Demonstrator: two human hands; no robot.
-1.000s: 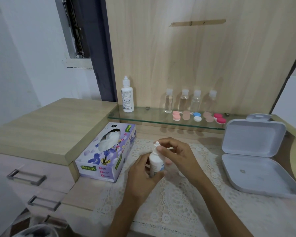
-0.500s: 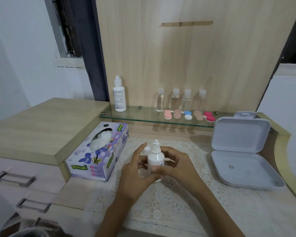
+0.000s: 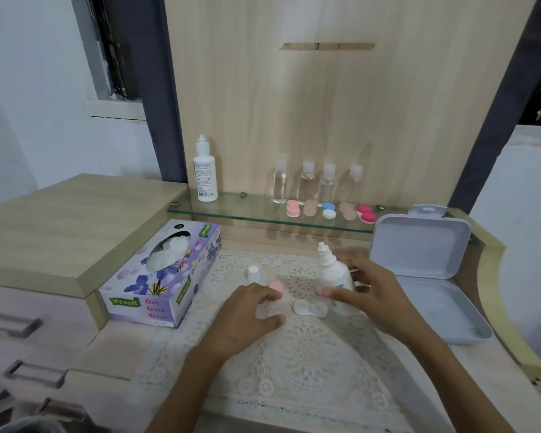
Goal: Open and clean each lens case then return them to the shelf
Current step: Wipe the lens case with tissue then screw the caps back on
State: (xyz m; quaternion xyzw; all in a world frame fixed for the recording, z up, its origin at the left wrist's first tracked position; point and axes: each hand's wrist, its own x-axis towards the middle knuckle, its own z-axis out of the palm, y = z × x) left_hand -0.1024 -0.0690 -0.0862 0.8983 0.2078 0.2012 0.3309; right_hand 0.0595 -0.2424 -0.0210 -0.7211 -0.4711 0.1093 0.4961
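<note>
From the head view, the opened lens case (image 3: 310, 307) lies on the lace cloth (image 3: 310, 364) in the middle of the table (image 3: 113, 348), its white base showing two bare wells. One pink cap (image 3: 277, 287) sits just left of it and a second pink cap (image 3: 321, 290) just right of it. The left hand (image 3: 247, 317) hovers low with its fingers loosely curled and gripping nothing, fingertips at the first pink cap, thumb apart. The right hand (image 3: 372, 295) reaches round an uncapped solution bottle (image 3: 334, 270) that stands upright on the cloth, fingers behind it and thumb in front near the second cap. Blur hides whether it grips either one. The bottle's small white cap (image 3: 253, 273) stands alone further left. A tissue box (image 3: 163, 276) sits at the cloth's left edge and an open grey box (image 3: 419, 245) at the right. On the glass shelf (image 3: 247, 214) behind stand a tall white bottle (image 3: 205, 173), four small clear bottles (image 3: 316, 182) and a row of closed lens cases (image 3: 328, 210).
</note>
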